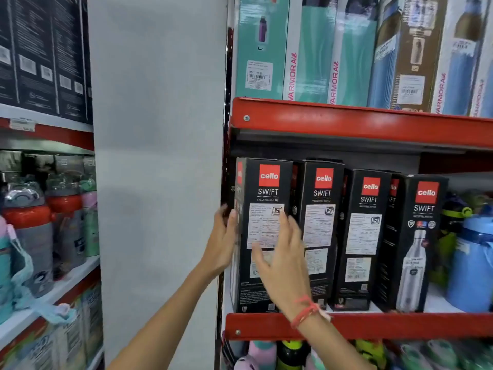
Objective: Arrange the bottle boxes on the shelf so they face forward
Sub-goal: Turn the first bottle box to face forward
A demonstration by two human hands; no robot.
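Several tall black bottle boxes stand in a row on the middle red shelf (400, 325). The leftmost box (266, 188) shows its label side with white text panels. My left hand (222, 243) presses against that box's left edge, thumb on its front corner. My right hand (282, 260), with a red thread at the wrist, lies with spread fingers over the box's front, touching it. Two more boxes (321, 209) (366, 228) also show label sides. The rightmost box (418, 241) shows a steel bottle picture.
A red shelf (346, 121) above carries teal and blue bottle boxes (314, 49). Blue and green bottles (469, 257) stand right of the black boxes. A grey-white pillar (160, 156) rises on the left, beyond it another rack with children's bottles (32, 231). More bottles (293, 353) sit below.
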